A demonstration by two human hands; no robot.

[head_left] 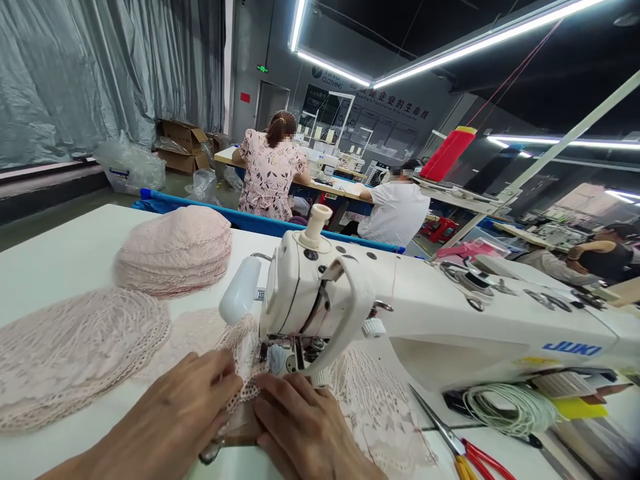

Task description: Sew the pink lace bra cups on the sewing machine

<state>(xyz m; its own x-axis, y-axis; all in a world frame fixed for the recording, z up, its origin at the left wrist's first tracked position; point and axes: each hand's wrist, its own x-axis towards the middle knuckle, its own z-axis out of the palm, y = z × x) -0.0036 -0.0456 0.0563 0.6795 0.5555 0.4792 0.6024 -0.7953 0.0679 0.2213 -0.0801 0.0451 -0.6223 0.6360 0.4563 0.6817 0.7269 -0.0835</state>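
Observation:
A pale pink lace piece [355, 387] lies on the bed of a white sewing machine [320, 293], its scalloped, holed edge passing near the presser foot. My left hand [195, 393] is closed, with its curled fingers gripping the lace just left of the needle area. Close in front of the needle, my right hand [305, 420] has its fingers bent and pressed together on the same lace edge; its fingertips are partly hidden. The needle itself is hard to make out behind the machine head.
Two lace stacks [175, 250] [75, 353] lie on the left of the white table. Scissors [450, 433] with red and yellow handles and a coil of pale cord [510, 407] are at the right. A red thread cone [447, 153] stands above. Two people sit working ahead; another is far right.

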